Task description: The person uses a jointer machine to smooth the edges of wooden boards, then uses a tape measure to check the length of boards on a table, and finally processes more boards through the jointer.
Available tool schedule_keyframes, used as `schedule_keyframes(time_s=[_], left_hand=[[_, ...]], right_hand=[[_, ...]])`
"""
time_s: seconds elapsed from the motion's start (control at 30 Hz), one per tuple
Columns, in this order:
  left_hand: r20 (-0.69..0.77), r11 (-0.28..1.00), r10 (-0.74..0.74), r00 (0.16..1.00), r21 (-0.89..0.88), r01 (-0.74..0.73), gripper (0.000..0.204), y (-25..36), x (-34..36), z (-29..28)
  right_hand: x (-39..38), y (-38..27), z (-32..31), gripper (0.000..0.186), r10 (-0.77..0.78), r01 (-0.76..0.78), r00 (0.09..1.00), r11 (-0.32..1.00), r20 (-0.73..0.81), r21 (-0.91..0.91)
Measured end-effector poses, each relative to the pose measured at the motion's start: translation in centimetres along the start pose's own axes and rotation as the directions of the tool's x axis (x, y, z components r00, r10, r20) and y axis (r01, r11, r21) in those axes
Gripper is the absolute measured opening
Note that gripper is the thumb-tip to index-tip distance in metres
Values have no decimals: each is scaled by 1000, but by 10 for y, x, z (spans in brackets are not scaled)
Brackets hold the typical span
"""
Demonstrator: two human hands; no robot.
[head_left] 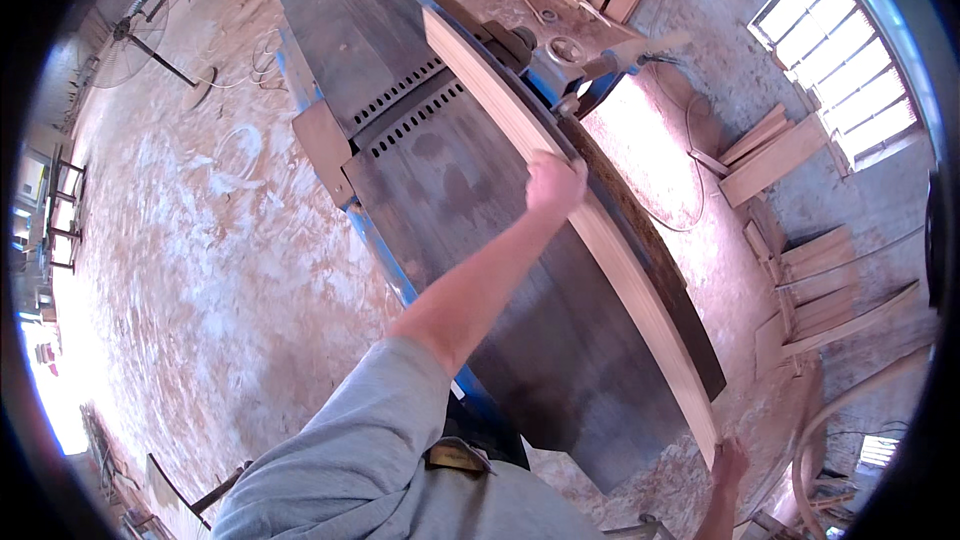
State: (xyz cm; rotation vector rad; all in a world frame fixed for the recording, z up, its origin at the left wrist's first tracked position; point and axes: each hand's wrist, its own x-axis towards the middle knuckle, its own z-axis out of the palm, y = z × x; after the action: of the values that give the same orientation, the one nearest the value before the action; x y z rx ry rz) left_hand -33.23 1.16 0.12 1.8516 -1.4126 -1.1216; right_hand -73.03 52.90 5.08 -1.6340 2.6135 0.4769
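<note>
Standing at far left is a wire-caged fan [122, 30]. Right of it stretches a dark metal worktop [450, 185] with two rows of slots. My left hand [556, 184] is closed partway along a long, pale wooden board [648, 305] lying toward the worktop's right side; my right hand [730, 462] grips its near end. Farther right is a barred window [845, 55].
</note>
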Motion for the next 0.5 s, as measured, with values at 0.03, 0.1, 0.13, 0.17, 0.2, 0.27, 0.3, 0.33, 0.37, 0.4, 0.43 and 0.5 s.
schedule_keyframes(time_s=[0.03, 0.1, 0.13, 0.17, 0.2, 0.27, 0.3, 0.33, 0.37, 0.4, 0.43, 0.5], left_hand=[[17, 1000, 2, 1000, -5, -2, 65, 0, -21, 17], [42, 999, -7, 999, 36, 6, 63, 4, -68, 49], [45, 1000, -11, 999, 20, 10, 62, 4, -87, 58], [51, 1000, -10, 999, 0, 10, 61, 7, -102, 67], [54, 1000, -14, 998, -13, 15, 60, 7, -113, 71], [89, 1000, 13, 996, 11, -14, 61, 8, -117, 70], [109, 999, 26, 994, 22, -28, 62, 8, -117, 69], [129, 1000, 15, 992, 24, -18, 61, 10, -118, 68], [143, 999, 3, 990, 31, -7, 60, 11, -118, 66], [150, 999, -8, 989, 48, 0, 60, 14, -119, 62], [153, 999, -5, 988, 48, -3, 59, 14, -119, 63], [160, 999, 2, 987, 50, -10, 58, 15, -116, 64]], right_hand=[[-13, 29, 14, 16, 88, -87, 995, 996, 47, -27], [-42, 82, 41, 17, 268, -256, 953, 961, 141, -100], [-54, 109, 58, 17, 210, -198, 974, 972, 89, -129], [-65, 134, 76, 18, 153, -146, 988, 976, 35, -162], [-72, 148, 87, 18, 88, -89, 996, 977, -12, -194], [-76, 152, 90, 18, 99, -112, 992, 980, -85, -166], [-79, 152, 92, 17, 105, -123, 987, 980, -121, -153], [-79, 153, 88, 19, 148, -147, 989, 975, -8, -168], [-71, 141, 71, 23, 186, -165, 977, 970, 106, -179], [-65, 133, 64, 27, 215, -176, 952, 967, 219, -181], [-67, 137, 64, 22, 170, -148, 969, 981, 179, -129], [-72, 141, 64, 16, 83, -81, 992, 996, 92, -27]])
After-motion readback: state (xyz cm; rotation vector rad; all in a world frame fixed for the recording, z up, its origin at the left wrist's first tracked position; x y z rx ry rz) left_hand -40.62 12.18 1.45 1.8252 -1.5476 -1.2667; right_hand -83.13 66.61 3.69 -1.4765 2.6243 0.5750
